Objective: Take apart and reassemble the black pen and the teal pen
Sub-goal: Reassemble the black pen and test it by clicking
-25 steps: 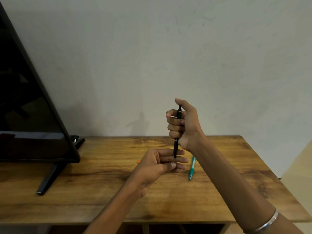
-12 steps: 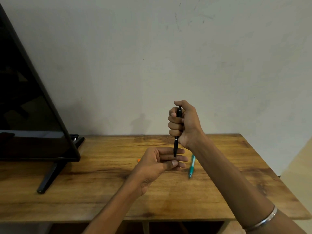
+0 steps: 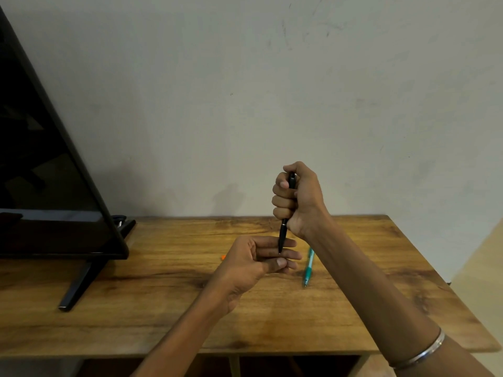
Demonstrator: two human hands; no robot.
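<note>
Item, black pen [image 3: 284, 227]: upright in my fisted right hand [image 3: 298, 198], tip on my flat left hand's fingers [image 3: 283, 251], seemingly testing it; teal pen [image 3: 308, 266] lies on counter [image 3: 163, 308], just right.

Grainy wooden table [image 3: 163, 308], glossy black screen [image 3: 40, 186], shiny metal bangle [image 3: 419, 355]

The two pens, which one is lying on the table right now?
The teal pen lies flat on the wooden table, untouched. The black pen is off the table, held upright in the right hand, tip against the left hand.
</note>
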